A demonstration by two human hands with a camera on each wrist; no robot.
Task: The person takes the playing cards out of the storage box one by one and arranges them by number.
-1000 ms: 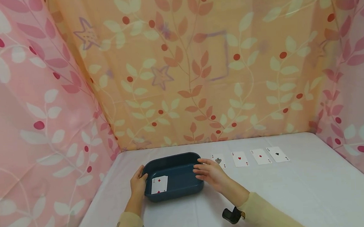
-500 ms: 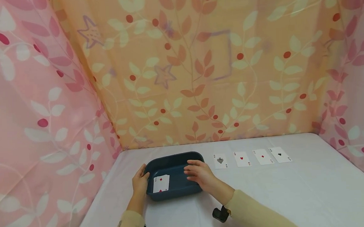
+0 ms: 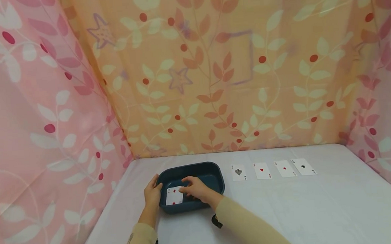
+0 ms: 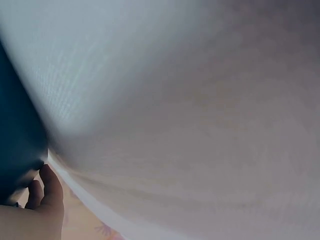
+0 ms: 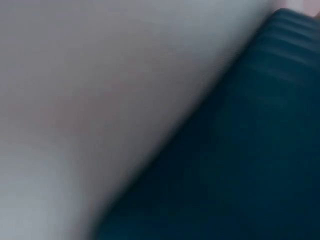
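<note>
My left hand (image 3: 152, 195) grips the left end of a dark blue rectangular tray (image 3: 214, 170), thumb over the rim. In the left wrist view the fingers of that hand (image 4: 47, 195) curl at the tray's outer side (image 4: 17, 125). A small stack of playing cards (image 3: 173, 196), a red diamond card face up on top, lies in the tray's left part. Over the tray's inside, my right hand (image 3: 198, 190) has its thumb and index finger apart at the stack's right edge. Contact with the cards is unclear. Only the tray's ribbed side (image 5: 225, 150) shows in the right wrist view.
Right of the tray, face-up aces lie in a row: spades (image 3: 239, 172), hearts (image 3: 262, 170), diamonds (image 3: 285, 168), and clubs (image 3: 303, 166). They rest on a white-covered table (image 3: 317, 204). Patterned curtains (image 3: 213, 70) enclose the back and sides.
My right hand has moved left from the tray's right rim into the tray, down to the card stack. My left hand keeps its hold on the tray's left end.
</note>
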